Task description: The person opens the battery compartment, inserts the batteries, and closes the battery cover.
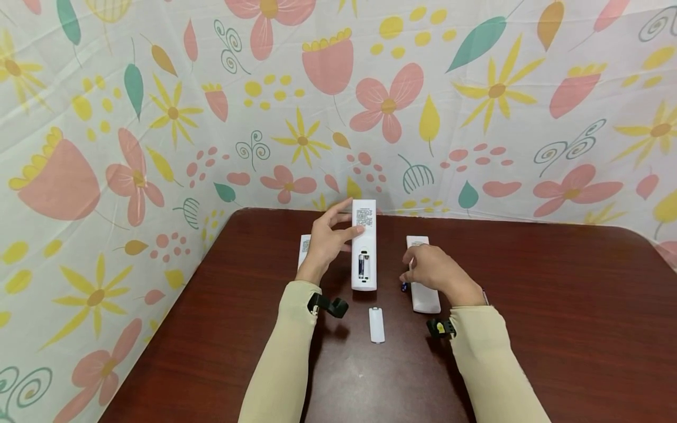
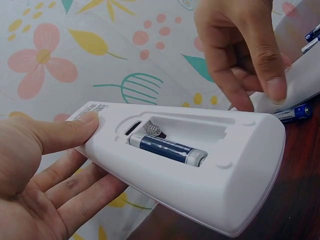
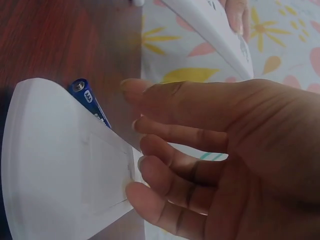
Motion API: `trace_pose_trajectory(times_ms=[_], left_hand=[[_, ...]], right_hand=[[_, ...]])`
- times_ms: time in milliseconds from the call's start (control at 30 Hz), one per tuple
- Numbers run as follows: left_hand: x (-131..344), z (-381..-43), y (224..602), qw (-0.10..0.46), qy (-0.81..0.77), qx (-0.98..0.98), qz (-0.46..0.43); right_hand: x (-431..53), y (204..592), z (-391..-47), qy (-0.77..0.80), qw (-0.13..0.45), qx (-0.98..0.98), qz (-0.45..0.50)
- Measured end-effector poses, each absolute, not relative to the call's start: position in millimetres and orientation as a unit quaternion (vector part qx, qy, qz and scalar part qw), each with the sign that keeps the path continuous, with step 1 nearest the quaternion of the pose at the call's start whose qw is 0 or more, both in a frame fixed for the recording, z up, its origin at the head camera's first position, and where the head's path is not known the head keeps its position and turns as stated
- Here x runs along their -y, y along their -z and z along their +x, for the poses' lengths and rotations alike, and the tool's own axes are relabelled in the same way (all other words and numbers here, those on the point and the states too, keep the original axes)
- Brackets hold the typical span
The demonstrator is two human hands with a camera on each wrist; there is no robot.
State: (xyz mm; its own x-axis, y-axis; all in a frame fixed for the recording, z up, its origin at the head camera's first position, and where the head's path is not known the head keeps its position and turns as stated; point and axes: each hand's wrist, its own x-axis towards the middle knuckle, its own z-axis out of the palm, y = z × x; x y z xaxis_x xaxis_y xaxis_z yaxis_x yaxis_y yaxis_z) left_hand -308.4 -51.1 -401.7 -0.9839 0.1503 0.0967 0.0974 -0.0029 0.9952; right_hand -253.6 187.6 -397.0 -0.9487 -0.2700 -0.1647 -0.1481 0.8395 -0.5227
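Observation:
My left hand (image 1: pixel 329 236) grips a white remote control (image 1: pixel 364 244), thumb on its back and fingers along the other side. Its battery bay is uncovered. One dark blue battery (image 2: pixel 169 148) lies in it, beside a bare slot with a coil spring (image 2: pixel 152 129). My right hand (image 1: pixel 435 271) hovers over a second white remote (image 1: pixel 425 301), fingers loosely bent with nothing between thumb and fingertips. A loose blue AAA battery (image 3: pixel 90 102) lies against that remote's edge, close to the right fingertips. The detached battery cover (image 1: pixel 376 325) rests on the table nearer to me.
Partly behind my left hand, a third white remote (image 1: pixel 304 247) lies on the dark red-brown table (image 1: pixel 555 305). More batteries (image 2: pixel 312 40) show at the right edge of the left wrist view. A flowered cloth (image 1: pixel 328 117) hangs behind the table and along its left.

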Motion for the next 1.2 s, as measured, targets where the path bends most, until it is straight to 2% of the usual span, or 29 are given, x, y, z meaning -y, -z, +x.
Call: trace_pose_trajectory(times_ms=[367, 1200], left_hand=[[51, -309, 403, 0.02, -0.702, -0.706, 0.09], [51, -307, 404, 0.018, -0.692, -0.716, 0.094]], right_hand=[[-183, 398, -250, 0.228, 0.13, -0.959, -0.104], [-173, 410, -253, 0.253, 0.098, -0.951, -0.147]])
